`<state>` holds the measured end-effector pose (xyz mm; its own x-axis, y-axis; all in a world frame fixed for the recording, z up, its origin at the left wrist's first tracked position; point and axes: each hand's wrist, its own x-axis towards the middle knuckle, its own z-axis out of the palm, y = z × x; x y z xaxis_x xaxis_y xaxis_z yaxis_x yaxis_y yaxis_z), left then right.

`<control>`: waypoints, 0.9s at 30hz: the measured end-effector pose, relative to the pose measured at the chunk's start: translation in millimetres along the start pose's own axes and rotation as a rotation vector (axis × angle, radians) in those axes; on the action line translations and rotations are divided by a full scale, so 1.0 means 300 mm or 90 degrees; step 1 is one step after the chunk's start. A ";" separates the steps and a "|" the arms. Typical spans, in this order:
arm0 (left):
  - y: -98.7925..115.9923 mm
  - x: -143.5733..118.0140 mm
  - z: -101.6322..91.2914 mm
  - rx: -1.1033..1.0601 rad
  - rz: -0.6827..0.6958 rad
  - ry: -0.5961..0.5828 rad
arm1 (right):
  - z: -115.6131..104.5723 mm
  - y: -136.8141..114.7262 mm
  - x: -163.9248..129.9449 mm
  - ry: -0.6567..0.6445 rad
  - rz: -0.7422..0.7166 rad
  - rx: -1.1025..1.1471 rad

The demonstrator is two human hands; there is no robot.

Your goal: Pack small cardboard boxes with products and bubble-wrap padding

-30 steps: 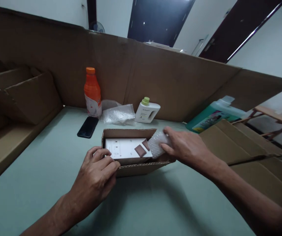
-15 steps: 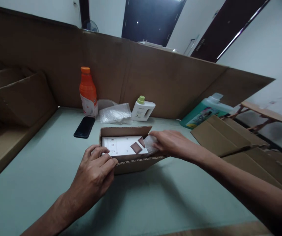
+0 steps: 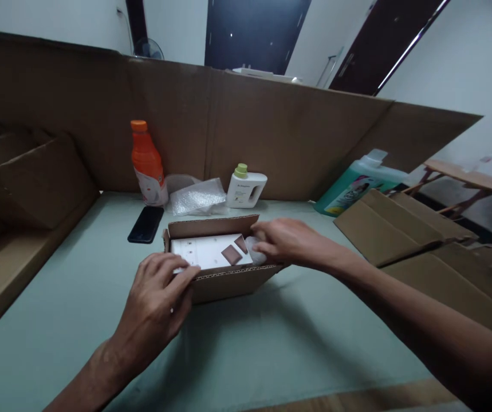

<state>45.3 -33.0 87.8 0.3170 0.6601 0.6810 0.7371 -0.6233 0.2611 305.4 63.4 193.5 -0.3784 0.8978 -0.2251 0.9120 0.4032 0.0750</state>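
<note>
Fingers of the left hand (image 3: pixel 160 297) lie curled and close together over the near left corner of the small cardboard box (image 3: pixel 228 281), the fingertips resting on its near wall and on the white product box (image 3: pixel 205 252) that lies flat inside. Bare green tabletop (image 3: pixel 250 349) spreads wide on the near side of the box, and open surface also runs off to the left as far as the cardboard stacked along the left edge. Across the box, the right hand (image 3: pixel 286 241) reaches in from the right, its fingers bent and pinched on a wad of bubble wrap (image 3: pixel 254 250) pressed into the right end of the box, beside the white product box. Beyond the box lies a black phone (image 3: pixel 145 224), then a loose sheet of bubble wrap (image 3: pixel 196 197), an orange bottle (image 3: pixel 146 163) and a white bottle with a green cap (image 3: pixel 246 187), all near the far edge against the tall cardboard wall (image 3: pixel 250 137). A green jug (image 3: pixel 359 186) leans at the far right corner behind folded cardboard flaps (image 3: pixel 404 226).
</note>
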 end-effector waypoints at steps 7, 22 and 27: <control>-0.010 -0.276 0.087 -0.184 -0.439 0.050 | 0.313 0.173 -0.230 0.355 0.114 0.480; 0.087 -0.165 0.246 -0.491 -0.500 -0.067 | 0.601 0.060 -0.248 0.339 0.182 0.590; -0.022 -0.250 0.174 -0.399 -0.610 0.012 | 0.598 -0.121 -0.137 0.339 0.080 0.641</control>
<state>47.8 -56.4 -0.6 -0.2275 0.9734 0.0278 0.2424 0.0290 0.9698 316.2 -19.8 25.6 -0.0765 0.9794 0.1868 0.5700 0.1966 -0.7978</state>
